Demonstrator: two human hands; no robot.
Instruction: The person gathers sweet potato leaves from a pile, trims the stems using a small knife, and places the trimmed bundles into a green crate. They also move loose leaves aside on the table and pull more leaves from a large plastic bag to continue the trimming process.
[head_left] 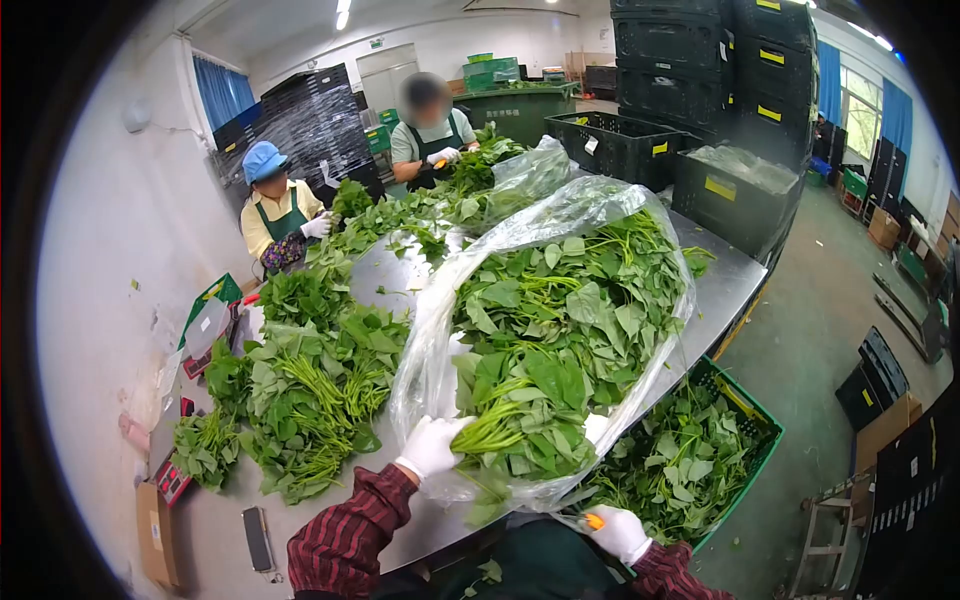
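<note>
My left hand point(432, 447), in a white glove, is closed on the stem ends of a bunch of leafy greens point(495, 425) at the near edge of an open clear plastic bag point(420, 335). More greens point(580, 300) fill that bag on the metal table. My right hand point(622, 534), also gloved, is low beside the table edge, closed around a small orange-handled tool point(595, 521); the tool's exact kind is hard to make out. Just beyond that hand, a green crate point(765, 425) holds loose leaves. Loose greens point(310, 400) lie in heaps to the left of the bag.
Two co-workers in aprons, one point(285, 215) at the left and one point(430, 135) at the far end, handle greens across the metal table point(715, 285). Black crates point(670, 80) are stacked at the back right. A phone-like dark object point(257, 540) and red scale point(173, 482) lie near left.
</note>
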